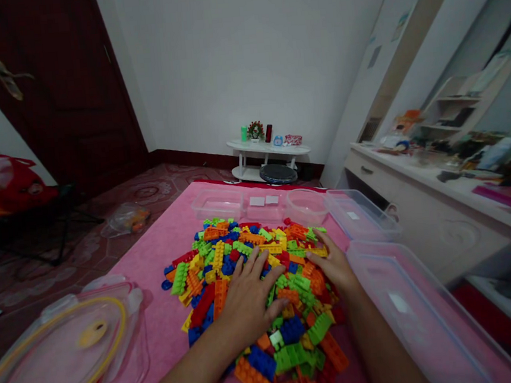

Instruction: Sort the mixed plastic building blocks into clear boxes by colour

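A wide heap of toy building bricks [219, 257] in red, orange, yellow, green and blue lies on a pink-covered table [153, 254]. My left hand [249, 296] rests palm down on the middle of the heap, fingers spread over the bricks. At the heap's right side is my right hand [333, 262], its thumb and fingers apart and touching bricks near a yellow brick [318, 251]. Neither hand shows a brick in its grasp. What lies beneath the palms is hidden.
Behind the heap stand clear plastic containers [218, 202], one round [306, 203]. Larger clear trays [362, 215] line the right edge. Stacked clear lids [64, 351], one with a yellow ring, lie at left. Beyond are a dresser [420, 231] and a low white stand [269, 147].
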`<move>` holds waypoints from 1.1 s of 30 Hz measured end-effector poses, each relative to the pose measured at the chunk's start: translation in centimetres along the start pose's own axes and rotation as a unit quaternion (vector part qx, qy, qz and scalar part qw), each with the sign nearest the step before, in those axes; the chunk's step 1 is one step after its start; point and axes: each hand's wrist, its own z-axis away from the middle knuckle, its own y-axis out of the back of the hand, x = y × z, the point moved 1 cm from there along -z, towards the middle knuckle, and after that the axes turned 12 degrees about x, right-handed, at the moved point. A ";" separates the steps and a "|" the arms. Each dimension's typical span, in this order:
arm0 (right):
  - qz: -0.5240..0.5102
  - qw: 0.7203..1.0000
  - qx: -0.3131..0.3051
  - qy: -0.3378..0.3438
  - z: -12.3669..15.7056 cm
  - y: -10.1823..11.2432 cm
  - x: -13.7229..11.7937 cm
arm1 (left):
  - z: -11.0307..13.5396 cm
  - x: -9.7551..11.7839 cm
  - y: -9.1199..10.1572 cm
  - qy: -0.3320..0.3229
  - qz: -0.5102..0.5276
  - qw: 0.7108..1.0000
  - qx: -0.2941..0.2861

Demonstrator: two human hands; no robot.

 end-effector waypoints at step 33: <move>0.241 0.933 -0.262 0.047 3.6 -0.1 -9.7 | -1.6 -5.0 3.4 0.001 0.052 0.995 0.086</move>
